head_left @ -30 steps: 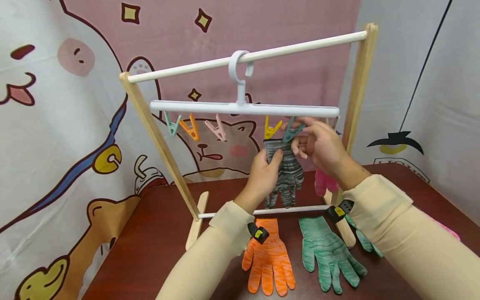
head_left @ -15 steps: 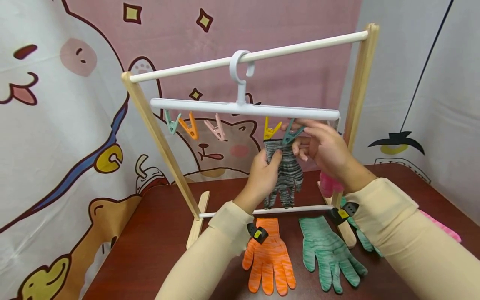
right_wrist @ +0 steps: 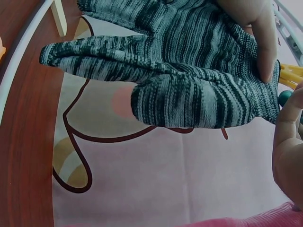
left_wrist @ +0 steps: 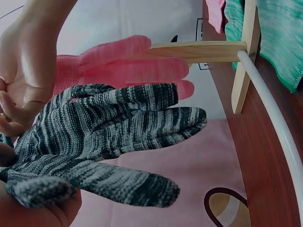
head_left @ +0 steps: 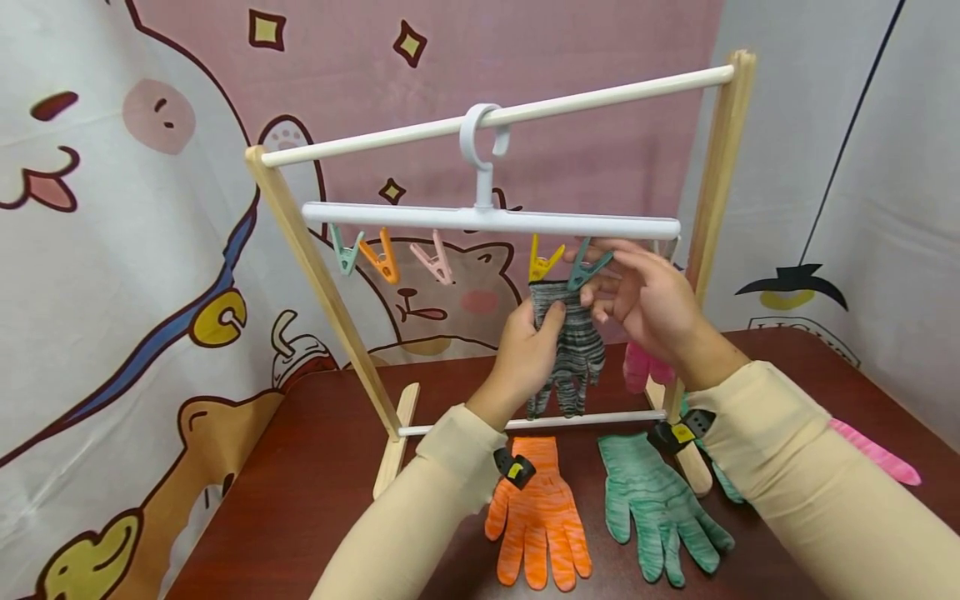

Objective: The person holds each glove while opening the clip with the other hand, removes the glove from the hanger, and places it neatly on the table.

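A black-and-grey striped glove (head_left: 573, 342) hangs fingers down below a yellow clothespin (head_left: 543, 260) and a dark teal clothespin (head_left: 587, 267), both at its cuff. My left hand (head_left: 522, 350) grips the glove just below the cuff, thumb on the near side. My right hand (head_left: 652, 296) holds the dark teal clothespin, with fingers bent around it and one reaching behind. In the left wrist view, the glove's fingers dangle free, and a pink glove (left_wrist: 118, 66) hangs behind them. The right wrist view shows a left-hand finger lying across the striped cuff.
A white hanger bar (head_left: 390, 215) hangs from a wooden rack (head_left: 720, 167). Mint, orange (head_left: 381, 257) and pale pink clothespins hang at its left. On the table lie an orange glove (head_left: 536, 517), a green glove (head_left: 660, 508) and, partly hidden by my right sleeve, a pink glove (head_left: 877, 454).
Both hands stay nearly where they were, at the cuff and the teal clothespin. The hanging pink glove sways a little behind my right hand, and my right forearm shifts slightly.
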Motion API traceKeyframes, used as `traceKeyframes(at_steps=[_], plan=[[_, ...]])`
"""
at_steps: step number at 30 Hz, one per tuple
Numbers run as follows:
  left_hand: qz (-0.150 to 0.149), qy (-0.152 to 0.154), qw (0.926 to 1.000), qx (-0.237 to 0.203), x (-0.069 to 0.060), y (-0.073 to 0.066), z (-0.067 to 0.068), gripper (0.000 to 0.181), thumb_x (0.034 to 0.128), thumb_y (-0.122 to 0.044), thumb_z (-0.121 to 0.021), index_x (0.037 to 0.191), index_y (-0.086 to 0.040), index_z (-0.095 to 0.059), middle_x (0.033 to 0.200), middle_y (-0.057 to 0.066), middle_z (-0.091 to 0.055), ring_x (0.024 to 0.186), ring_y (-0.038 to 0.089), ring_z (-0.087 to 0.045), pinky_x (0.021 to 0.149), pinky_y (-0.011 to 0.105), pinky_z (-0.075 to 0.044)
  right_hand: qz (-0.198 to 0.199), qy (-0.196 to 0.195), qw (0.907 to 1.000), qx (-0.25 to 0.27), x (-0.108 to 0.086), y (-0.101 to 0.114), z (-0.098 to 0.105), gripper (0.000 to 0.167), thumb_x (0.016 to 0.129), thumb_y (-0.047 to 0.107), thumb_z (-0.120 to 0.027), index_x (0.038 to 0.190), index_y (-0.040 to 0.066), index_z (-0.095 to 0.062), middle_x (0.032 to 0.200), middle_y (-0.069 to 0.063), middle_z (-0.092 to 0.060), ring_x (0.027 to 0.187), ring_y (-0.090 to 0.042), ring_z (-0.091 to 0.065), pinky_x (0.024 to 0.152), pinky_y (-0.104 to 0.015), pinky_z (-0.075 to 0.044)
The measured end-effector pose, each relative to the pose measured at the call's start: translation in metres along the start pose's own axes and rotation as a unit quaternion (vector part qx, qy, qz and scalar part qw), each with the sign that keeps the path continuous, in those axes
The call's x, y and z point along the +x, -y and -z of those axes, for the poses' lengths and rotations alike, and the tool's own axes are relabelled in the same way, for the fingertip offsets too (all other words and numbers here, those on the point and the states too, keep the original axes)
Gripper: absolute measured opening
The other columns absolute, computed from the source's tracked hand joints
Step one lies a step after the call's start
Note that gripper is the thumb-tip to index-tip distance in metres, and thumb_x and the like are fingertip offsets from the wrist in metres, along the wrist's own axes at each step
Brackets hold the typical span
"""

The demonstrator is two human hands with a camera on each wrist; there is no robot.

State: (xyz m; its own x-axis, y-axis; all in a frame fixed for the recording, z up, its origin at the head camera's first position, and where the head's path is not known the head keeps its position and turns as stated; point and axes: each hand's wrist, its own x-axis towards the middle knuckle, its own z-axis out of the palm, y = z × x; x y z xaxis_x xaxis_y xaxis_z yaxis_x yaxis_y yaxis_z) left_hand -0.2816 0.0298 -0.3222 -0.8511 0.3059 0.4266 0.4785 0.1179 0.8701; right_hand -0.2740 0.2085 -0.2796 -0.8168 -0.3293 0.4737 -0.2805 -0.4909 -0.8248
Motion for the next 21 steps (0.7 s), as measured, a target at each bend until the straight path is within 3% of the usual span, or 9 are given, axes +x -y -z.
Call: traceKeyframes(at_steps=[12, 21], plan=[[0.008, 0.011, 0.9999, -0.009, -0.0035, 0.0051, -0.0003, 0.028, 0.1079, -0.023, -0.044, 0.122, -0.005, -0.06, 0.107, 0.016, -0.069, 0.091, 0.015, -0.063, 0.081, 0.032, -0.053, -0.002, 0.028, 0.9992, 0.028, -0.0007, -0.0025, 0.0035, 0.037, 0.11, 0.016, -0.025, 0.115, 0.003, -0.059, 0.125, -0.007, -0.065, 0.074, -0.019, -0.06, 0.056, -0.026, -0.047], [0.0, 0.008, 1.0, 0.006, -0.0047, 0.0019, 0.0002, 0.028, 0.1075, -0.025, -0.045, 0.115, -0.004, -0.061, 0.1, 0.014, -0.068, 0.086, 0.012, -0.062, 0.075, 0.025, -0.051, -0.004, 0.034, 0.9994, -0.008, -0.0021, -0.0035, 0.0024, 0.036, 0.111, 0.02, -0.028, 0.127, 0.007, -0.057, 0.127, -0.004, -0.061, 0.072, -0.016, -0.05, 0.057, -0.024, -0.038]])
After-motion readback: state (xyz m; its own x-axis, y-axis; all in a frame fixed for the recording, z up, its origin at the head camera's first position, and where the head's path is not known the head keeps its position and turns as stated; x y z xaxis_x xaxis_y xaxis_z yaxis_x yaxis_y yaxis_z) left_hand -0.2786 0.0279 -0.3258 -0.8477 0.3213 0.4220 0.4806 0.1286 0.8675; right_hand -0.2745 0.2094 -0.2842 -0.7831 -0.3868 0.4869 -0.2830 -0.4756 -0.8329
